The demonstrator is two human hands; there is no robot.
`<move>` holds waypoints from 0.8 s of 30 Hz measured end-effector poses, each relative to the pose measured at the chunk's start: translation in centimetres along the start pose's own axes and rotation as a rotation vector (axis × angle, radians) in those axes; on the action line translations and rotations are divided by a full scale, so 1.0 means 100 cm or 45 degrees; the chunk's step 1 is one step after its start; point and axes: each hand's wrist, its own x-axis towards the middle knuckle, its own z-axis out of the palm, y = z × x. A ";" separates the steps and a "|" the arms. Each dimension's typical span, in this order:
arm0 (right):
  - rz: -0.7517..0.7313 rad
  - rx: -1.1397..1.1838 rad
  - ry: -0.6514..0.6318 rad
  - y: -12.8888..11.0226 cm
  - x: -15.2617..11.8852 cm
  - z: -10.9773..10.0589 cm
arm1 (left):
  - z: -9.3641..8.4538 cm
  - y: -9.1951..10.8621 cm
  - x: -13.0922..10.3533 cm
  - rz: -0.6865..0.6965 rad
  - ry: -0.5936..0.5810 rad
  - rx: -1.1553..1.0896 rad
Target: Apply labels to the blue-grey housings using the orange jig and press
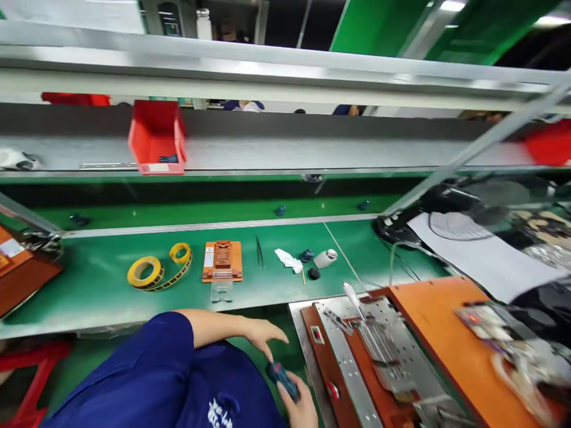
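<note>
Device [283, 381], dark blue, lies at the near edge of the green surface [102, 297], its near end clamped between the fingers and thumb of the right hand [303, 405], its far end projecting left. The left hand's [264, 334] grip is apart, one fingertip at that far end; contact is unclear.

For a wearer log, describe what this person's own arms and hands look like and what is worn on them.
Both the left hand and the right hand are without gloves. The left arm has a navy-blue sleeve ending near the elbow, matching the shirt, which bears a white marking. The right sleeve is out of view.
</note>
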 end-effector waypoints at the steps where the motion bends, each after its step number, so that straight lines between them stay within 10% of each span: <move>1: -0.072 -0.027 -0.024 -0.020 0.020 0.016 | -0.009 -0.007 -0.016 0.039 -0.052 0.033; 6: -0.382 -0.179 -0.283 -0.121 0.103 0.092 | -0.078 -0.048 -0.102 0.020 0.124 0.018; 11: -0.454 -0.131 -0.299 -0.168 0.148 0.152 | -0.170 -0.113 -0.190 -0.427 0.876 -0.119; 18: -0.261 -0.228 -0.481 -0.167 0.159 0.185 | -0.328 -0.246 -0.291 -1.257 1.710 -0.201; 24: -0.049 -0.261 -0.485 -0.135 0.152 0.176 | -0.378 -0.312 -0.301 -1.425 1.990 -0.328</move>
